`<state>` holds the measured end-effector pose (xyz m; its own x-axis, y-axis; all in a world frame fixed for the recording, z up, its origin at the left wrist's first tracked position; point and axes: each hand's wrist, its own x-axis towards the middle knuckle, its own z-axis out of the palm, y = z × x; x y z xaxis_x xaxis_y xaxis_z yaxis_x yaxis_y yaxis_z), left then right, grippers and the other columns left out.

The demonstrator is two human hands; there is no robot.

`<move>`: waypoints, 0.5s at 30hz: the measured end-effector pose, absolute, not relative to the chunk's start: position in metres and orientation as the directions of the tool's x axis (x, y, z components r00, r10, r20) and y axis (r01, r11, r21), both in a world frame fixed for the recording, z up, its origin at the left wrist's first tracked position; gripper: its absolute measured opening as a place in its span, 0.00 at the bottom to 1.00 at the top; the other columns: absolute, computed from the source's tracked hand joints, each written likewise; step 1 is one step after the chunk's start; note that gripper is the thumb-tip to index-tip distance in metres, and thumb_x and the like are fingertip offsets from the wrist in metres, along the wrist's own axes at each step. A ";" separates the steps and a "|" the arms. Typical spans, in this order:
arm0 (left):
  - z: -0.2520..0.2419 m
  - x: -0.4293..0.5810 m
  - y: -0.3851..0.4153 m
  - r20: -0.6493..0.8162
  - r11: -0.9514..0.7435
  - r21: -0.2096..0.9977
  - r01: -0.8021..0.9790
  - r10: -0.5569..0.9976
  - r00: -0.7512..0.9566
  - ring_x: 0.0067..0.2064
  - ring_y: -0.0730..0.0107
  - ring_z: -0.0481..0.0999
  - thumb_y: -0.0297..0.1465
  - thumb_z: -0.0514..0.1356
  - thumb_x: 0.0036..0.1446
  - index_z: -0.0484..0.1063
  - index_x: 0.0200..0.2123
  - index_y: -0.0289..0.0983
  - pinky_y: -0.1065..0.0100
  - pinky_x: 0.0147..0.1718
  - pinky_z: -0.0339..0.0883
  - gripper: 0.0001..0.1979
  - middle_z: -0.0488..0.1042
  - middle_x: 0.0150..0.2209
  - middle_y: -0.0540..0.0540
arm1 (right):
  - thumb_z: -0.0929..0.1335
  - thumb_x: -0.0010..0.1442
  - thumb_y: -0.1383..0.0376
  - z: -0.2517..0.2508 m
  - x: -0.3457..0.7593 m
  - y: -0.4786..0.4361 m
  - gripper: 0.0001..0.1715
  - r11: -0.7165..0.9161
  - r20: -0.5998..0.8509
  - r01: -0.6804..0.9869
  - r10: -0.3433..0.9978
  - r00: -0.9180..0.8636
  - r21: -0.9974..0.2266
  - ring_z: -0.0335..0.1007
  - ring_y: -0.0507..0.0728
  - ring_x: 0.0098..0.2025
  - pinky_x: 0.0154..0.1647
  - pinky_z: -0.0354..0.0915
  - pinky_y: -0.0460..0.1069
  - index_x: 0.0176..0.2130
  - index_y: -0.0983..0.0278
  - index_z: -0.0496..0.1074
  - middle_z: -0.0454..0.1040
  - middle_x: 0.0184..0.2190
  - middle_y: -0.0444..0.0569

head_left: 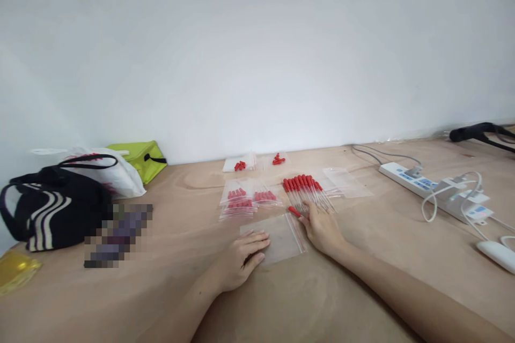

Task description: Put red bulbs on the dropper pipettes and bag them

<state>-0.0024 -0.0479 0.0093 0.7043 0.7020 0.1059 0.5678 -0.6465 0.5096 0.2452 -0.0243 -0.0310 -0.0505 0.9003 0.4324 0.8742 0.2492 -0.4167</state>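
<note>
An unfilled clear zip bag point(277, 238) lies flat on the table, its red-lined seal to the right. My left hand point(241, 260) rests on the bag's left edge with its fingers stretched out. My right hand point(322, 228) is beside the seal, thumb and fingers pinched on a red-bulbed dropper point(295, 211); only the bulb shows, the rest is hidden by the hand. Just beyond it lies a row of glass droppers with red bulbs point(303, 182), tips toward me, partly behind my right fingers.
Zip bags with red bulbs point(241, 198) lie in the middle, with two small piles of bulbs point(240, 165) on bags behind. More clear bags point(350, 182) lie right of the droppers. A power strip point(422, 187) with cables stands right; a black bag point(60, 209) sits left.
</note>
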 end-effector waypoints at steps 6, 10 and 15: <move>0.004 -0.006 -0.047 0.111 -0.612 0.457 0.645 0.759 0.642 0.58 0.60 0.56 0.31 0.52 0.56 0.68 0.48 0.44 0.50 0.56 0.48 0.16 0.61 0.56 0.46 | 0.56 0.59 0.61 -0.022 0.266 -0.025 0.22 0.438 0.546 0.515 0.835 0.071 -0.737 0.64 0.56 0.37 0.39 0.61 0.53 0.52 0.64 0.54 0.66 0.37 0.53; 0.005 -0.005 -0.047 0.087 -0.621 0.428 0.657 0.752 0.653 0.58 0.60 0.57 0.31 0.52 0.57 0.67 0.49 0.44 0.46 0.57 0.43 0.16 0.62 0.56 0.45 | 0.61 0.55 0.55 -0.023 0.263 -0.020 0.31 0.313 0.352 0.169 0.878 0.325 -0.935 0.63 0.51 0.25 0.27 0.63 0.48 0.55 0.60 0.45 0.62 0.33 0.45; 0.007 -0.005 -0.047 0.106 -0.627 0.436 0.645 0.748 0.655 0.58 0.61 0.57 0.32 0.52 0.57 0.66 0.49 0.45 0.48 0.57 0.44 0.16 0.62 0.55 0.46 | 0.63 0.52 0.53 -0.031 0.255 -0.016 0.38 0.205 0.204 0.036 0.911 0.358 -0.978 0.64 0.52 0.22 0.25 0.65 0.49 0.56 0.60 0.42 0.59 0.25 0.39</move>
